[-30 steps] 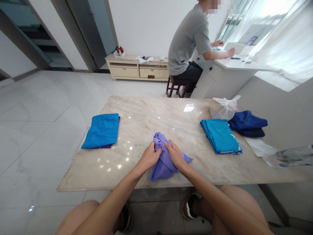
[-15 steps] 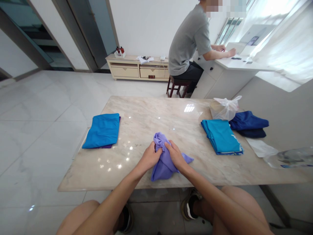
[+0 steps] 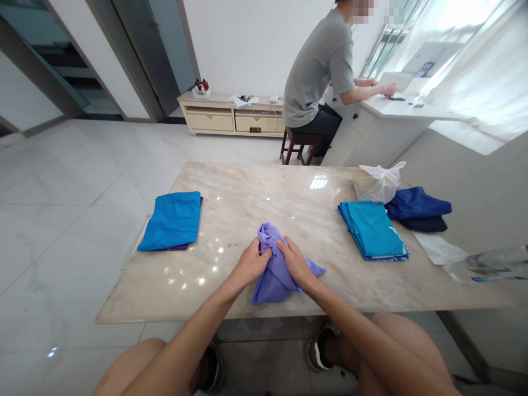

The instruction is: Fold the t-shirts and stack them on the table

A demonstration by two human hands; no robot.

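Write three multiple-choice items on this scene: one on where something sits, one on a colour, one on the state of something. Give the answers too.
1. Where is the white plastic bag on the marble table?
A. Toward the far right, beside the navy clothes
B. At the near left corner
C. On top of a folded cloth

2. What colour is the crumpled cloth held by the left hand and right hand?
A. Orange
B. Grey
C. Lavender

3. What state is the bright blue cloth at the table's left in?
A. Bunched into a ball
B. Folded flat
C. Hanging off the edge

Answers:
1. A: the bag stands right next to the navy clothes.
2. C: the cloth between the hands shows pale purple.
3. B: it lies as a flat, neat rectangle on the tabletop.
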